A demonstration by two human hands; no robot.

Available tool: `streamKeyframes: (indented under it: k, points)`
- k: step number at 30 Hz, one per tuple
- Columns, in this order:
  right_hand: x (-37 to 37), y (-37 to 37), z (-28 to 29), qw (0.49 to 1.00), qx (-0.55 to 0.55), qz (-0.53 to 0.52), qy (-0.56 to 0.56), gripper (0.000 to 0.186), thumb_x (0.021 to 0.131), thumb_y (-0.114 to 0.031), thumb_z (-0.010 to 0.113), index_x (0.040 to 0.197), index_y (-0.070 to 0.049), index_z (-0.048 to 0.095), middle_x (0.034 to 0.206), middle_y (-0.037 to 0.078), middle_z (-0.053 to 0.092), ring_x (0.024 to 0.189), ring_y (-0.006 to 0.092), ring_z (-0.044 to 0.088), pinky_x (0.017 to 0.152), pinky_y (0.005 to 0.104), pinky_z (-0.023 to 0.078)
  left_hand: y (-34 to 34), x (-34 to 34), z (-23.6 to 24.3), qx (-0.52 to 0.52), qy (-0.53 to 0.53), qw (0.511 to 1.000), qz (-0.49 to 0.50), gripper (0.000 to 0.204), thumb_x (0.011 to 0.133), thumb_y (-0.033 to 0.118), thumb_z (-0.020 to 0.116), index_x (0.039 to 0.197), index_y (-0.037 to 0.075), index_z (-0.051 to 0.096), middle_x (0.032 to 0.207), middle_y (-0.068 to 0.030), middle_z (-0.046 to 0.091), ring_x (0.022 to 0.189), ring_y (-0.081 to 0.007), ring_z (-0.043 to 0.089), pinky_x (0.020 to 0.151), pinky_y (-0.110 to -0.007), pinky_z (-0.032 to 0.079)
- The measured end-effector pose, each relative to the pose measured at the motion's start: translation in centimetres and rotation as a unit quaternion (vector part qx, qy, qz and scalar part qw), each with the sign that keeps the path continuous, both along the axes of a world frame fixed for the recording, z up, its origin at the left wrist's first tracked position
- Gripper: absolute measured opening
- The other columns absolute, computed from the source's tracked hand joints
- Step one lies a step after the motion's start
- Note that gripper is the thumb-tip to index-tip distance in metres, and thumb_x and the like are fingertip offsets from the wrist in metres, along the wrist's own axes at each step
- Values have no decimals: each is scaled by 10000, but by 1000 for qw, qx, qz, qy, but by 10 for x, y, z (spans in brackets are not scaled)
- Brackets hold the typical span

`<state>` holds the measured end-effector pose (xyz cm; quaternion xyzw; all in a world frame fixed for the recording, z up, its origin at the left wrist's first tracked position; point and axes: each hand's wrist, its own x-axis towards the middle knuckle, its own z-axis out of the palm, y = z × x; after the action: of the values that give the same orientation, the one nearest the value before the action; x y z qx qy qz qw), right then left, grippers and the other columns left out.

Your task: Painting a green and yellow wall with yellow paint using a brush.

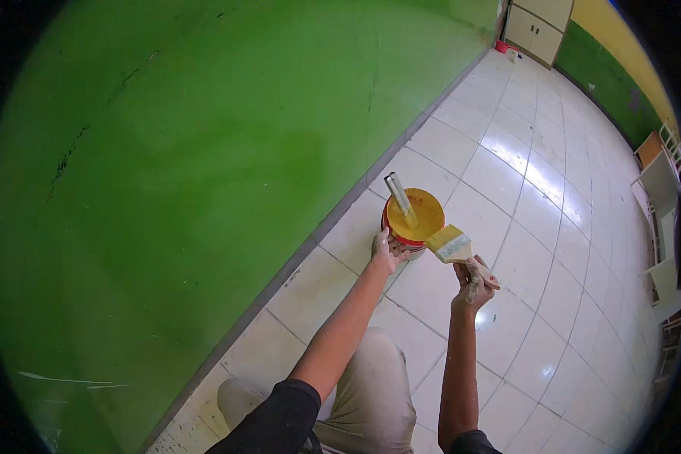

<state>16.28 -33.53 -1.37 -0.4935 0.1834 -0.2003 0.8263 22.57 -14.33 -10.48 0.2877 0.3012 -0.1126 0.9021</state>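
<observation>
At the left stands a green wall (181, 189), marked with dark scuffs (64, 160) and, lower down, thin white scratches (72, 380). A grey strip (299, 257) runs along its foot, forming the left edge of the white tiled floor (518, 318). The person's knees, in light trousers (374, 390), are bent near that edge. The left hand (388, 248) has its fingers partly curled against the near left side of the bucket (429, 199), holding it, thumb by the red rim. The bucket is located near the floor's left edge; whether its base bears on the tiles cannot be told. It contains yellow paint (425, 224), in which a pale stick (398, 195) stands tilted. Just right of the rim is a wide brush (454, 247), yellow on the bristles, which point toward the bucket; contact with the rim cannot be confirmed. The right hand (473, 284), its skin paint-smeared, has its fingers closed around the brush handle. A red container (501, 47) and a pale cabinet (536, 32) occupy the floor's far end. White furniture (662, 189) lines the right edge.
</observation>
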Motion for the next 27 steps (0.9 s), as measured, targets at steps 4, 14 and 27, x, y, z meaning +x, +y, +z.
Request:
streamKeyframes:
  k: [4,14,27]
  points:
    - [-1,6,14,1000,-16,3,-13,410,801,-43,683,1114,162,515,990,226,620,820,288,679,716,353,621,1,-4,9,-98,37,993,59,629,885,573,450,1158,7,474,1085,-141,532,992,-291,539,875,-499,464]
    - [12,43,17,995,-35,88,-39,312,796,-7,682,1031,166,572,909,230,638,733,267,681,650,324,618,28,-32,6,-124,66,988,59,767,849,692,388,1140,-10,488,1058,-155,544,985,-302,544,882,-493,457]
    - [-14,85,-25,949,-118,292,22,270,771,-43,591,979,127,610,860,204,654,668,265,680,584,321,608,93,-149,-9,-33,68,995,70,861,806,759,397,1123,-36,486,1038,-164,537,958,-293,535,903,-511,450]
